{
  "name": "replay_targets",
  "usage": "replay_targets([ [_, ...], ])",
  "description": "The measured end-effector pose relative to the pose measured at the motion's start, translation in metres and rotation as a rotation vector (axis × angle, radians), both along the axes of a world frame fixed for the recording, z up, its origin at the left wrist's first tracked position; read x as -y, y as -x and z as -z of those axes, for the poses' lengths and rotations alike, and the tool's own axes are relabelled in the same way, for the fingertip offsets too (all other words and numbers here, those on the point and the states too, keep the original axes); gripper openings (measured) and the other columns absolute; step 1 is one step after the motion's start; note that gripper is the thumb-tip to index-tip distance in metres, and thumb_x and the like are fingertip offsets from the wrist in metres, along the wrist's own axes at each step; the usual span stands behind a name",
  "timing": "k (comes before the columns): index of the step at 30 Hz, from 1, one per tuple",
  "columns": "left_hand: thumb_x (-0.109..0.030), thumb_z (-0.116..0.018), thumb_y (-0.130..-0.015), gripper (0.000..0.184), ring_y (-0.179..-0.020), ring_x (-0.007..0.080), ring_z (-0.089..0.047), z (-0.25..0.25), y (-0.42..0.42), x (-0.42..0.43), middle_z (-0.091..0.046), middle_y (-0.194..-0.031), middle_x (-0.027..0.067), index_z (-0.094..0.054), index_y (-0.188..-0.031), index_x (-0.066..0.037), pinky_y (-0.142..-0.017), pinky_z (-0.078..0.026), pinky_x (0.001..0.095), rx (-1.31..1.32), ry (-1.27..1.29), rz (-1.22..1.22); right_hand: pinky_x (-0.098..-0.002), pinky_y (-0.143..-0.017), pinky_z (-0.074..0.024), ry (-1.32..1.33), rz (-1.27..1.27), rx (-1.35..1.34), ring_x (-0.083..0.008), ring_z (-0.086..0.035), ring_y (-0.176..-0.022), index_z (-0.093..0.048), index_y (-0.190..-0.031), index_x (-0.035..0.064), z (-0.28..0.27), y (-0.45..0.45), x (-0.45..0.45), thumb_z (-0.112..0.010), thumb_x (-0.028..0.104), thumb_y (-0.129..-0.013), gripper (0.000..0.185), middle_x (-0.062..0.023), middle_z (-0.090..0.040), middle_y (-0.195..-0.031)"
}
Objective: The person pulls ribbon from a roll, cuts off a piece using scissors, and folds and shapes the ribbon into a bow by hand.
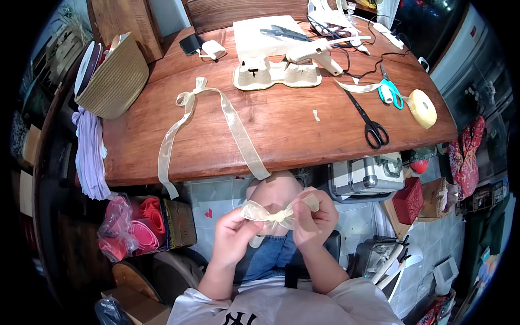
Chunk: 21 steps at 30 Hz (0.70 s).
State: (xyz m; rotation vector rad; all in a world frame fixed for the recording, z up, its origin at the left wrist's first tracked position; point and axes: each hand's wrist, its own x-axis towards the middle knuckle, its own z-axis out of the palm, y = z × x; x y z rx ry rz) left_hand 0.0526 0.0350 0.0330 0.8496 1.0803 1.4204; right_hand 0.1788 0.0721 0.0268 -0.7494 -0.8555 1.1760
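Note:
A pale yellow sheer ribbon bow is held above the lap, in front of the table's edge. My left hand pinches its left loop, and a ribbon tail hangs below those fingers. On the other side, my right hand grips the right loop between thumb and fingers. The gathered knot shows between the two hands. A second ribbon lies on the table with a small bow at its top and two long tails, both hanging over the front edge.
On the wooden table are black scissors, teal scissors, a yellow ribbon roll, a glue gun on a cardboard tray, and a woven basket. A metal case stands below the right edge.

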Motion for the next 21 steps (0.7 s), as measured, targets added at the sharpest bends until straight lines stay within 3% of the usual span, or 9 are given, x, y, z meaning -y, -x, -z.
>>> replay_targets([
  [5,-0.003,-0.050,-0.074,0.012,-0.067,0.0143,-0.054,0.003,-0.003,-0.004,-0.057,-0.079,0.0112,-0.056,-0.080,0.005,-0.061,-0.041,0.0224,0.062,-0.005,-0.003,-0.0213,-0.056,-0.0358,-0.177,-0.019,0.186,-0.0108,-0.047,-0.060,-0.053,-0.073,-0.0008,0.004,-0.005,-0.005,-0.064,0.005,-0.072,0.012,-0.0073,-0.052,-0.070],
  [7,-0.010,-0.050,-0.080,0.015,-0.063,0.0142,-0.052,-0.012,-0.010,-0.005,-0.056,-0.077,0.0103,-0.055,-0.077,0.004,-0.061,-0.040,0.0231,0.323,-0.027,0.021,-0.0229,-0.057,-0.0376,-0.307,-0.022,0.296,-0.0138,-0.051,-0.063,-0.054,-0.072,0.0007,0.000,-0.006,-0.006,-0.067,0.005,-0.069,0.013,-0.0085,-0.054,-0.071],
  [8,-0.010,-0.050,-0.080,0.015,-0.063,0.0142,-0.052,-0.010,-0.008,-0.005,-0.056,-0.077,0.0103,-0.055,-0.077,0.004,-0.061,-0.040,0.0231,0.323,-0.026,0.021,-0.0229,-0.057,-0.0376,-0.306,-0.022,0.296,-0.0138,-0.051,-0.063,-0.054,-0.072,0.0007,0.000,-0.007,-0.008,-0.067,0.005,-0.069,0.013,-0.0085,-0.054,-0.071],
  [10,-0.015,-0.050,-0.085,0.021,-0.061,0.0138,-0.049,-0.004,-0.003,-0.002,-0.054,-0.073,0.0094,-0.052,-0.073,0.002,-0.059,-0.039,0.0237,0.049,-0.023,0.033,-0.0242,-0.057,-0.0393,-0.499,-0.067,0.407,-0.0160,-0.054,-0.064,-0.056,-0.072,0.0023,0.001,-0.011,-0.013,-0.069,0.007,-0.068,0.014,-0.0088,-0.056,-0.075],
  [11,-0.015,-0.050,-0.085,0.021,-0.061,0.0138,-0.049,-0.005,-0.004,-0.002,-0.054,-0.073,0.0094,-0.052,-0.073,0.002,-0.059,-0.039,0.0237,0.049,-0.022,0.032,-0.0242,-0.057,-0.0393,-0.498,-0.069,0.406,-0.0160,-0.054,-0.064,-0.056,-0.072,0.0023,0.002,-0.012,-0.012,-0.069,0.007,-0.068,0.014,-0.0088,-0.056,-0.075],
  [13,-0.019,-0.049,-0.087,0.026,-0.061,0.0135,-0.048,-0.006,-0.008,-0.002,-0.052,-0.069,0.0089,-0.051,-0.070,0.001,-0.057,-0.037,0.0237,-0.199,-0.135,-0.116,-0.0248,-0.057,-0.0398,-0.533,-0.100,0.379,-0.0165,-0.054,-0.063,-0.057,-0.074,0.0035,0.002,-0.013,-0.012,-0.071,0.009,-0.067,0.016,-0.0088,-0.057,-0.079],
  [18,-0.017,-0.047,-0.087,0.024,-0.059,0.0129,-0.046,-0.009,-0.008,-0.001,-0.050,-0.066,0.0087,-0.050,-0.070,0.001,-0.054,-0.036,0.0235,-0.414,-0.367,-0.253,-0.0277,-0.057,-0.0415,-0.560,-0.162,0.284,-0.0186,-0.054,-0.065,-0.059,-0.077,0.0021,0.001,-0.016,-0.006,-0.069,0.007,-0.068,0.015,-0.0112,-0.056,-0.080],
  [21,-0.015,-0.049,-0.086,0.026,-0.056,0.0115,-0.046,-0.009,-0.009,-0.002,-0.051,-0.066,0.0081,-0.052,-0.067,0.003,-0.049,-0.035,0.0226,-0.413,-0.473,-0.319,-0.0274,-0.055,-0.0430,-0.672,-0.188,0.321,-0.0196,-0.055,-0.064,-0.061,-0.080,0.0025,0.000,-0.021,-0.004,-0.067,0.003,-0.067,0.014,-0.0121,-0.057,-0.083],
])
